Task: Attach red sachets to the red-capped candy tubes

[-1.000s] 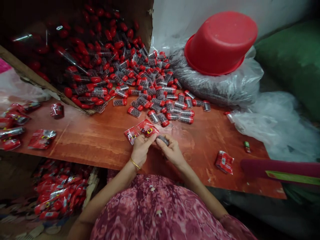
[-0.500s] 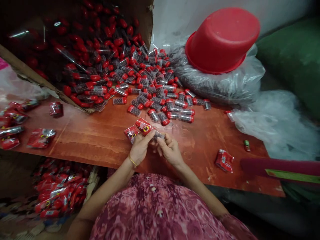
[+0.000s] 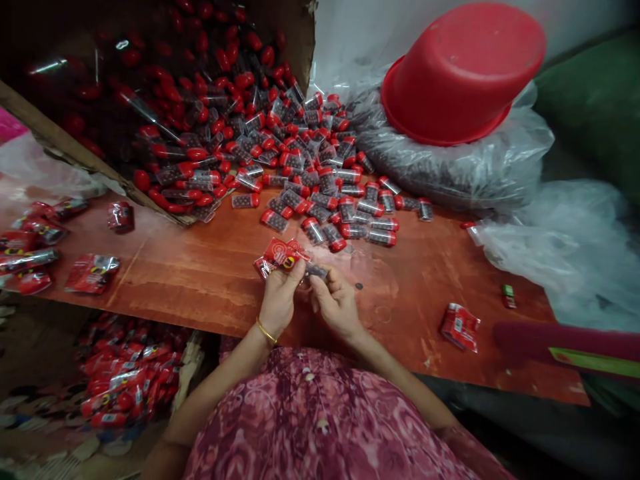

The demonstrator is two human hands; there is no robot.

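My left hand (image 3: 280, 300) is closed on red printed packets (image 3: 283, 253), pinched under the thumb and fanned out over the table. Closed beside it, my right hand (image 3: 337, 303) grips a small clear tube (image 3: 317, 270) with dark contents, its end close to the left fingertips. The fingers hide much of the tube, and I cannot tell whether it touches the packets. Just beyond my hands lie several clear tubes of dark pellets with red caps (image 3: 313, 231). A small dark round piece (image 3: 359, 286) rests on the table right of my right hand.
A cardboard box (image 3: 75, 143) on its side spills red-capped tubes onto the wooden table (image 3: 200, 287). A red tub (image 3: 465, 73) sits upside down on a filled plastic bag (image 3: 460, 167). Filled red packs (image 3: 93, 273) lie left; another red packet (image 3: 460, 327) lies right. More packs (image 3: 130, 373) are piled below.
The view has shifted slightly, so the table things appear further right. The packets in my left hand have turned a little and bunched together. A small dark round piece now shows on the table.
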